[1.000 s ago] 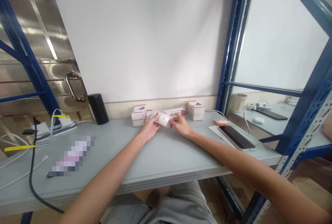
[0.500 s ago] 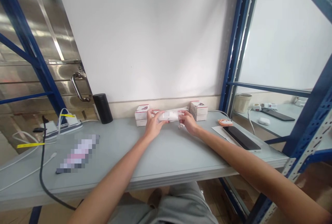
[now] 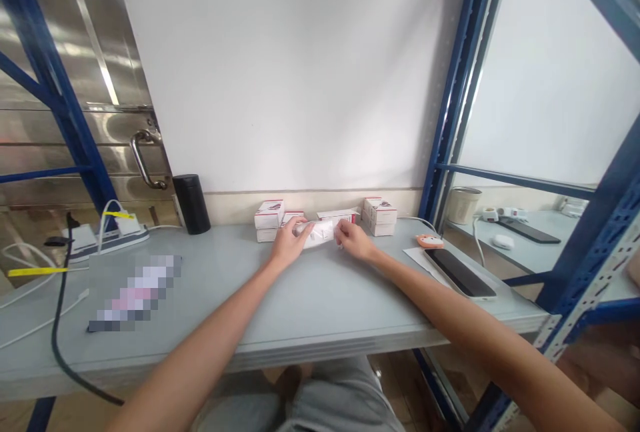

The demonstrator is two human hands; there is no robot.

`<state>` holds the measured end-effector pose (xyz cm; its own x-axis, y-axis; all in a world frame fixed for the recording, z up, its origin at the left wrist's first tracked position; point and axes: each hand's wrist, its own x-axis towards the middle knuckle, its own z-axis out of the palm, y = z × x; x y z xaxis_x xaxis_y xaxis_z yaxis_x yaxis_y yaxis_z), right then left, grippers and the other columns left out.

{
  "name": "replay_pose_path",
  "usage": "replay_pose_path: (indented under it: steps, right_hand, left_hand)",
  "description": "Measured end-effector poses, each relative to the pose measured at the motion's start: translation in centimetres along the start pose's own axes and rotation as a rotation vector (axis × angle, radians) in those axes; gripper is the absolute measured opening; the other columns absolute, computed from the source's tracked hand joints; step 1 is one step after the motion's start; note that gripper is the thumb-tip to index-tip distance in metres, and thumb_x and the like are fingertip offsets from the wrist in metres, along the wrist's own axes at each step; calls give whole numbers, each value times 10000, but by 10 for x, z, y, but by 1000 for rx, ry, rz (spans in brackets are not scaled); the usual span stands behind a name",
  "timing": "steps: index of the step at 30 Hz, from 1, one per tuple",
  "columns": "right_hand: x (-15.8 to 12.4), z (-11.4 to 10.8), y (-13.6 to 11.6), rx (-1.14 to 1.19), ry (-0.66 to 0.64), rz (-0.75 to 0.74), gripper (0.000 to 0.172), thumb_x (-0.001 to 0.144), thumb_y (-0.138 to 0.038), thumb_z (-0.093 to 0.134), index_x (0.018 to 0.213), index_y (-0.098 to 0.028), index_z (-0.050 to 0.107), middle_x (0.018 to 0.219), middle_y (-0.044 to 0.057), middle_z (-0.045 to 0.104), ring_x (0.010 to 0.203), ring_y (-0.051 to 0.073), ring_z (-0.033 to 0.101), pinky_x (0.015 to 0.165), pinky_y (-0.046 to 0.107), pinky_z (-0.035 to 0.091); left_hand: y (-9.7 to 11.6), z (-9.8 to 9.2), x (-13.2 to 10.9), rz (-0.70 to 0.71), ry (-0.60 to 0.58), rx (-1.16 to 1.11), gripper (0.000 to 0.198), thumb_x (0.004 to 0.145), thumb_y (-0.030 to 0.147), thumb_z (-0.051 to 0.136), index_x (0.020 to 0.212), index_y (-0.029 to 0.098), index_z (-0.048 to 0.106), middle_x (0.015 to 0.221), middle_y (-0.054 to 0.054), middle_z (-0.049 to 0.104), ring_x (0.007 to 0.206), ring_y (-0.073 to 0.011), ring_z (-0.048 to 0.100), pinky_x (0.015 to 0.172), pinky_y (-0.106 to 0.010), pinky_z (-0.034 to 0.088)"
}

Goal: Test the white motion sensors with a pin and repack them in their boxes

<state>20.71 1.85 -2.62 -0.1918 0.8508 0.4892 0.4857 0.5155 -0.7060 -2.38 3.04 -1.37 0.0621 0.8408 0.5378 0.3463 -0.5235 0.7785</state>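
A white packet in what looks like clear plastic wrap (image 3: 319,233) is held up just above the grey table, before the small boxes. My left hand (image 3: 291,243) grips its left end, thumb on the near side and fingers over the top. At the other end, my right hand (image 3: 353,240) is closed with the fingers bent in, pinching the wrap. What is inside the packet cannot be made out. Behind it lies a flat white box with a red end (image 3: 337,216), partly covered by the packet and my right hand.
Small white-and-red boxes stand stacked left (image 3: 270,220) and right (image 3: 380,219) of the hands. A black cylinder (image 3: 191,205), power strip (image 3: 110,245) and cables are at left. At right lie a dark phone (image 3: 457,272) and an orange-and-white item (image 3: 430,241). Blue rack posts (image 3: 447,99) flank the table.
The packet has come slightly lower and nearer, uncovering more of the flat box behind. My right hand has turned and closed more tightly at its end. The small white piece dangling below it is out of sight.
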Motion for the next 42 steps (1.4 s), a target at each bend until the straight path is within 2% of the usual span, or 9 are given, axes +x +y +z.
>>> replay_pose_path:
  steps: [4, 10, 19, 22, 27, 29, 31, 37, 42]
  right_hand:
    - [-5, 1, -10, -66, -25, -50, 301, 1034, -355, 582, 783, -189, 586, 717, -22, 620, 675, 138, 576, 709, 298, 486]
    - [-14, -2, -28, -31, 12, -106, 281, 1020, -338, 476, 766, -227, 519, 686, -15, 608, 646, 155, 534, 684, 299, 402]
    - [-20, -10, -36, -58, 156, -70, 321, 1074, -450, 446, 849, -231, 515, 704, -18, 612, 614, 138, 548, 638, 275, 386]
    - [-19, -13, -33, -107, 204, 7, 323, 1066, -435, 454, 815, -236, 494, 668, -19, 590, 564, 134, 502, 594, 278, 349]
    - [-16, -19, -28, -127, 243, 80, 320, 1039, -386, 486, 759, -242, 429, 664, -24, 523, 591, 136, 448, 583, 273, 315]
    - [-15, -21, -28, -103, 228, 69, 302, 1051, -378, 467, 783, -241, 434, 687, -26, 524, 607, 132, 456, 597, 266, 331]
    - [-14, -23, -28, -102, 220, 38, 267, 1065, -369, 454, 833, -238, 465, 715, -28, 540, 623, 126, 468, 612, 255, 344]
    - [-12, -33, -28, -221, 189, -131, 215, 1084, -343, 475, 906, -231, 523, 735, -36, 585, 600, 102, 449, 588, 237, 319]
    - [-13, -38, -35, -163, 191, -293, 208, 1088, -325, 526, 918, -220, 582, 747, -32, 633, 610, 92, 501, 584, 226, 360]
  left_hand:
    - [-1, -2, 1, -151, -34, -109, 367, 869, 545, 732, 936, 184, 729, 1026, -72, 778, 963, -236, 702, 866, -353, 528]
    - [2, -11, 0, -416, -262, -392, 379, 896, 529, 673, 961, 159, 727, 764, -39, 703, 587, -165, 608, 469, -262, 423]
    - [20, -12, -4, -681, -494, -804, 332, 993, 434, 597, 1087, 143, 727, 746, -49, 666, 596, -133, 588, 483, -222, 435]
    - [25, -13, -4, -716, -455, -948, 355, 1028, 453, 548, 1160, 167, 712, 796, -48, 668, 611, -128, 598, 566, -244, 506]
    - [35, -14, -2, -669, -273, -1113, 278, 1001, 430, 578, 1021, 176, 688, 933, -84, 686, 848, -186, 696, 831, -329, 605]
    - [39, -11, -2, -689, -237, -1110, 92, 987, 228, 596, 975, 184, 676, 893, -55, 677, 811, -150, 695, 784, -272, 601]
    - [42, -6, -3, -776, -182, -1095, 153, 1014, 187, 579, 876, 188, 645, 796, -24, 648, 657, -96, 642, 657, -202, 566]
    - [38, 4, -10, -894, -291, -857, 493, 964, 646, 615, 752, 202, 587, 591, 59, 464, 415, -56, 391, 480, -192, 462]
    - [39, 8, -13, -928, -349, -745, 465, 1003, 653, 501, 914, 237, 689, 552, 33, 491, 420, -109, 455, 470, -223, 453]
